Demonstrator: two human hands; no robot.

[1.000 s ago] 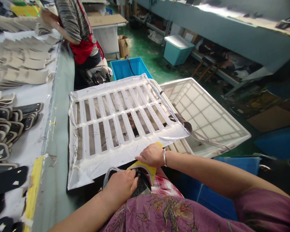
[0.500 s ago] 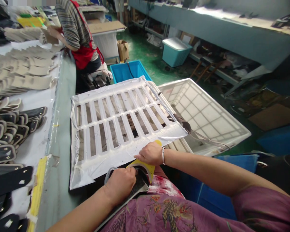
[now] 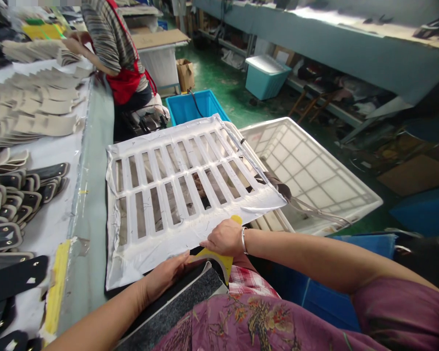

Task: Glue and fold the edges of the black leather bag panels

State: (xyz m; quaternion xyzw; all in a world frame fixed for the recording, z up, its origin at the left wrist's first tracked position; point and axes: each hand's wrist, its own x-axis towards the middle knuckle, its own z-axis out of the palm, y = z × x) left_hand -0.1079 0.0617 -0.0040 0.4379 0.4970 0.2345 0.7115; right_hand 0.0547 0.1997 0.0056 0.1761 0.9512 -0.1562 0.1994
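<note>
My right hand [image 3: 225, 237], a bangle at its wrist, is closed on a yellow piece [image 3: 225, 263] with a curved inner edge. Just left of it my left hand [image 3: 166, 275] reaches with fingers stretched out, the tips near the yellow piece's left end. Beneath that hand lies a long dark felt-like strip [image 3: 190, 297] with a pale edge, slanting across my lap. Its far end meets the curve of the yellow piece. In front of both hands is a slotted rack covered in white cloth [image 3: 149, 253].
A table [image 3: 95, 195] on the left carries stacked beige pieces [image 3: 44, 107] and black tabs with metal eyelets [image 3: 3, 234]. A white crate [image 3: 314, 170] stands at right, a blue bin [image 3: 197, 105] beyond the rack. Another person [image 3: 111, 53] works at the table's far end.
My left hand has opened from a closed grip and moved left, uncovering more of the dark strip. The right hand stays on the yellow piece. The co-worker's hands have shifted.
</note>
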